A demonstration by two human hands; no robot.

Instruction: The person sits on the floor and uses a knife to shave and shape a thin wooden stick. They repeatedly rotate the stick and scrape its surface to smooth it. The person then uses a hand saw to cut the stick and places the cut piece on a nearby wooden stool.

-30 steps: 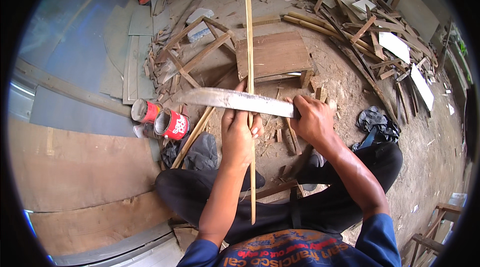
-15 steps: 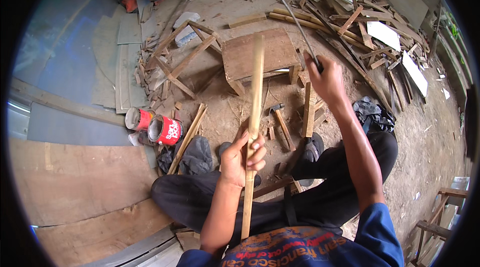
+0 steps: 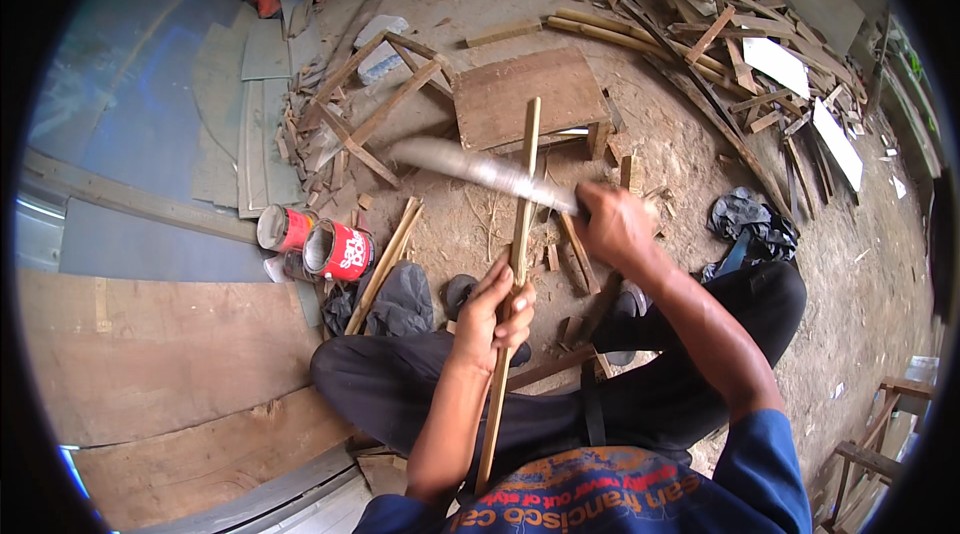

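Observation:
My left hand (image 3: pixel 495 314) is closed around the lower half of a long, pale yellow bamboo strip (image 3: pixel 526 174), which stands slanting up from my lap. In my right hand (image 3: pixel 618 224) is a machete (image 3: pixel 455 162), its dark handle gripped in my fist. The broad blade, smeared by motion, lies across the strip's upper part, pointing left. Whether its edge touches the strip, I cannot tell. A hammer (image 3: pixel 579 256) lies on the ground below the blade, its head hidden behind the blade and hand. Beyond the strip's tip stands a low wooden stool (image 3: pixel 520 94).
Two red cans (image 3: pixel 345 251) stand at the left beside a split bamboo length (image 3: pixel 385 269). A wooden frame (image 3: pixel 390 109) lies behind them. Scrap wood (image 3: pixel 740 64) is heaped at the far right. A black plastic bag (image 3: pixel 748 229) lies by my right knee. Boards (image 3: pixel 170 364) are at the near left.
My right hand has swung the machete down and left, from pointing up and away to across the bamboo strip. My left hand keeps its hold; the strip has tilted slightly right.

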